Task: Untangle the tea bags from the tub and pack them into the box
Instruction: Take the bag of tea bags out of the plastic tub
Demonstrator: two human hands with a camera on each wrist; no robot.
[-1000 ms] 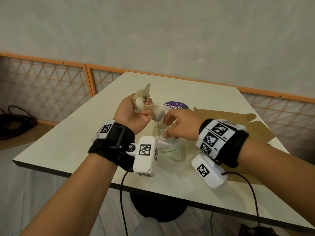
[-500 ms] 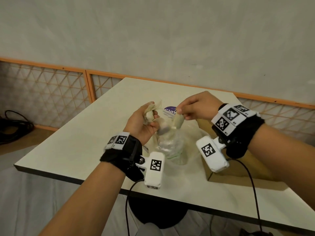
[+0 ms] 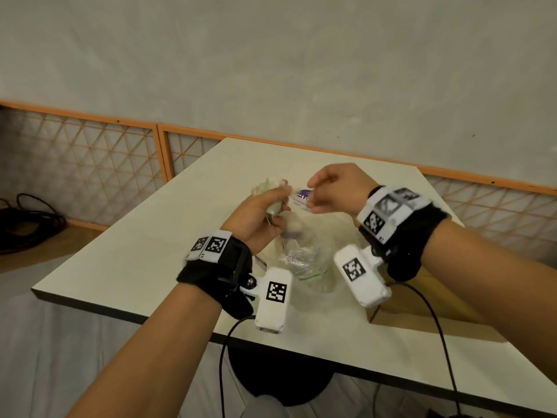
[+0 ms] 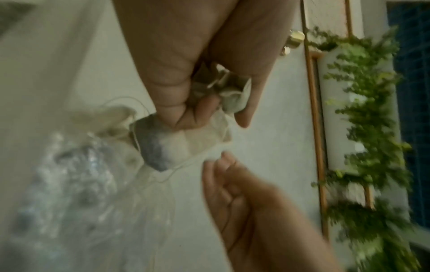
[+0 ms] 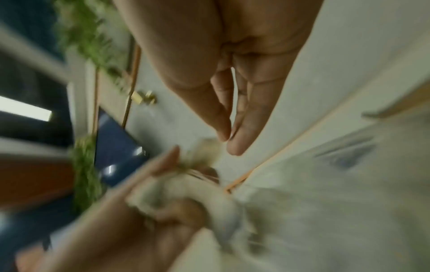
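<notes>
My left hand (image 3: 275,203) is raised over the clear plastic tub (image 3: 304,260) and grips a crumpled clump of tea bags (image 3: 268,188). In the left wrist view its fingers (image 4: 242,117) curl round the clump (image 4: 232,95), and one greyish tea bag (image 4: 158,147) hangs below on thin strings. My right hand (image 3: 312,194) is level with the left, just right of it. Its thumb and forefinger (image 5: 229,139) are pressed together, and a thin string (image 4: 186,165) runs from the hanging bag to those fingertips. The brown cardboard box (image 3: 422,300) lies under my right forearm.
The tub stands on a cream table (image 3: 135,251) near its front edge. A purple round label (image 3: 301,196) shows behind the hands. Black cables (image 3: 27,218) lie on the floor at left. An orange lattice fence (image 3: 90,164) runs behind the table.
My right hand rose out of the tub to the level of the left. The tea bag it held half a second ago no longer shows; now it pinches a string. My left hand kept its clump.
</notes>
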